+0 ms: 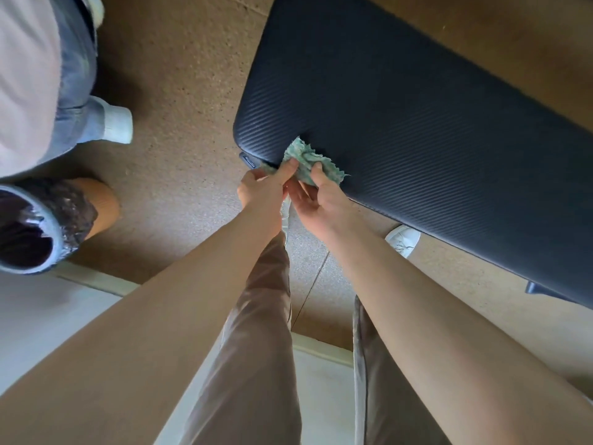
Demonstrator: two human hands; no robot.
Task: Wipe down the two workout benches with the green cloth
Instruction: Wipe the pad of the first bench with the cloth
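A dark padded workout bench (pixel 401 101) with a ribbed cover runs from the top middle to the right edge. The small frayed green cloth (pixel 305 157) lies bunched at the bench's near corner edge. My left hand (pixel 263 187) pinches the cloth's left side between thumb and fingers. My right hand (pixel 317 197) holds its right side, thumb on top, fingers underneath. Both hands meet over the bench edge. Only one bench is in view.
Another person stands at the left in jeans (pixel 75 91) and white shoes (pixel 117 123). An orange-brown object (pixel 99 203) and a dark sleeve cuff (pixel 35 226) sit lower left. My own white shoe (pixel 402 240) is beside the bench. Speckled brown floor (pixel 179 91) surrounds it.
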